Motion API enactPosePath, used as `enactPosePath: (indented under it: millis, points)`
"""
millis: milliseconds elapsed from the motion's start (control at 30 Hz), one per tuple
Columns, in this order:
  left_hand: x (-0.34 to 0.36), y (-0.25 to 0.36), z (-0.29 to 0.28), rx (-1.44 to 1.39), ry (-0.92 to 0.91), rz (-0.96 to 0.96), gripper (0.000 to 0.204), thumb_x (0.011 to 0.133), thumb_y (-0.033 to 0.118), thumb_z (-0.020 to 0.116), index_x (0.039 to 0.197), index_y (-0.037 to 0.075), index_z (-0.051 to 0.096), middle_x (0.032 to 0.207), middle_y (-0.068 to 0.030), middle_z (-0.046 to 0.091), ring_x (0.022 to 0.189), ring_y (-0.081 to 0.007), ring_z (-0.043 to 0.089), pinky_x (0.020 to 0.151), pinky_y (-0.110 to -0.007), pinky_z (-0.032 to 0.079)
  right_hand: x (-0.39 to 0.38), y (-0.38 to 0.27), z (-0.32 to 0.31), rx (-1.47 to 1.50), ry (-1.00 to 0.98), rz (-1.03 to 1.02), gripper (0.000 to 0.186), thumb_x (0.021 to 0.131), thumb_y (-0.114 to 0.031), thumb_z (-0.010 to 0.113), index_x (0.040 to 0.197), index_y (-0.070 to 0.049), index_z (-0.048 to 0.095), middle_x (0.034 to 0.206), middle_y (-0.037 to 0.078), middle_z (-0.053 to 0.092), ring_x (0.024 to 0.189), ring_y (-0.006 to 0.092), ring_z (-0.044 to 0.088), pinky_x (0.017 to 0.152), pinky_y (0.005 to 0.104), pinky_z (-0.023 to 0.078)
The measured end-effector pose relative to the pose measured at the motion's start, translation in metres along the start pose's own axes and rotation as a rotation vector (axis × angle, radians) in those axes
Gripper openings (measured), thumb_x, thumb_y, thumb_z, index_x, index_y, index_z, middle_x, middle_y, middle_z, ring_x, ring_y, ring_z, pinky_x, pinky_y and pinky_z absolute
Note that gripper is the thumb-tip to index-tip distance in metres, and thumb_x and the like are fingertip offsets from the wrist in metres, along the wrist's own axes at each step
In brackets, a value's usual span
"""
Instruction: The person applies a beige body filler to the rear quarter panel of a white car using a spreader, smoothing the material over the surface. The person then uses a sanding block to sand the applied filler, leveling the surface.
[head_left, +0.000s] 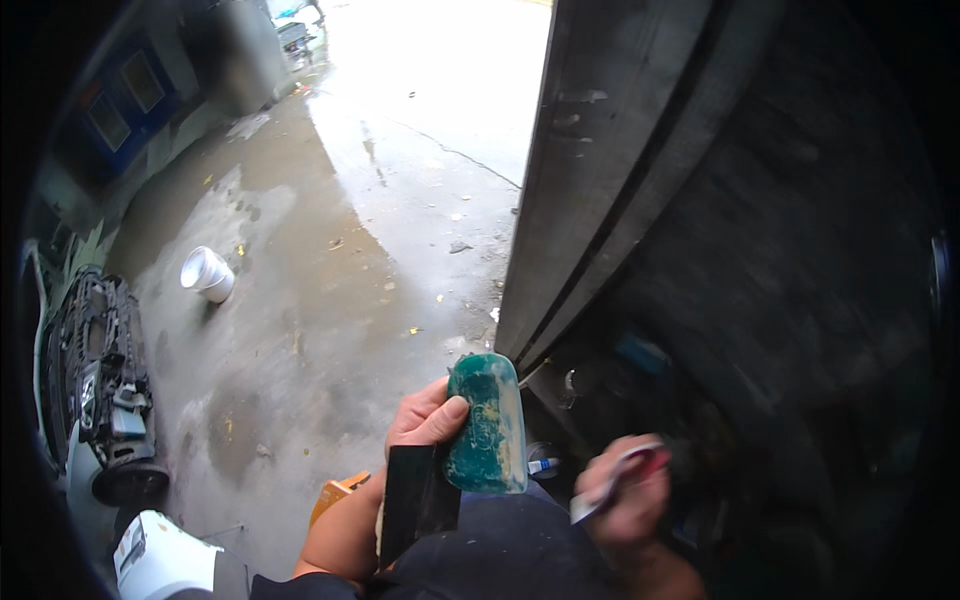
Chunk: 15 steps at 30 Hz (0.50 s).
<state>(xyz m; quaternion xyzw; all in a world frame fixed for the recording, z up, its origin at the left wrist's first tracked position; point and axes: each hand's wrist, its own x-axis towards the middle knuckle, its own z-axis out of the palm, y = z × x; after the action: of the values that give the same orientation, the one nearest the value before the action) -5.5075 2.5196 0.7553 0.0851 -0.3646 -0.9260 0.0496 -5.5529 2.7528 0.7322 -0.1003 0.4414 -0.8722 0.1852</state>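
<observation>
My left hand [428,418] is closed on a green filler spreader [487,425], its thumb pressed against the flat face. The spreader is a rounded plate smeared with pale, dried residue. Just below that hand, a black flat piece [412,500] stands in front of my forearm; whether the hidden fingers grip it too, I cannot tell. To the right and lower, my right hand [628,492] is smeared by motion. Its fingers are wrapped round a thin, curved, red and pale piece [612,482] whose kind is unclear. The two hands are apart.
A tall grey metal post [570,170] stands ahead, with a dark area on its right. On the wet concrete floor [300,330] are a white bucket [207,273] and scattered debris. A partly dismantled vehicle front [105,370] is at left, a white container [165,555] at lower left.
</observation>
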Motion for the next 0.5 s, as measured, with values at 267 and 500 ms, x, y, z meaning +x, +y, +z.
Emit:
enactPosePath:
  millis: [267, 500]
  points:
    - [-0.034, 0.017, -0.012, 0.059, 0.073, -0.036, 0.042, 0.101, 0.023, 0.053, 0.130, -0.007, 0.050, 0.108, -0.0091, 0.065, 0.092, -0.0111, 0.063, 0.081, -0.024, 0.051, 0.014, 0.030, -0.359, -0.348, 0.532, 0.305, 0.074, 0.096, -0.051, 0.051, 0.155, -0.017, 0.021, 0.153, 0.009, 0.034, 0.136, 0.0270, 0.041, 0.108, 0.0432, 0.039]
    - [-0.038, 0.053, -0.071, -0.099, 0.137, 0.037, 0.042, 0.101, 0.023, 0.054, 0.131, -0.007, 0.049, 0.109, -0.0089, 0.065, 0.094, -0.0108, 0.062, 0.083, -0.024, 0.050, -0.134, 0.203, -0.386, -0.871, 0.630, 1.550, 0.065, 0.092, -0.068, 0.045, 0.114, -0.009, 0.060, 0.093, 0.013, 0.066, 0.086, 0.0258, 0.061, 0.078, 0.0385, 0.052]
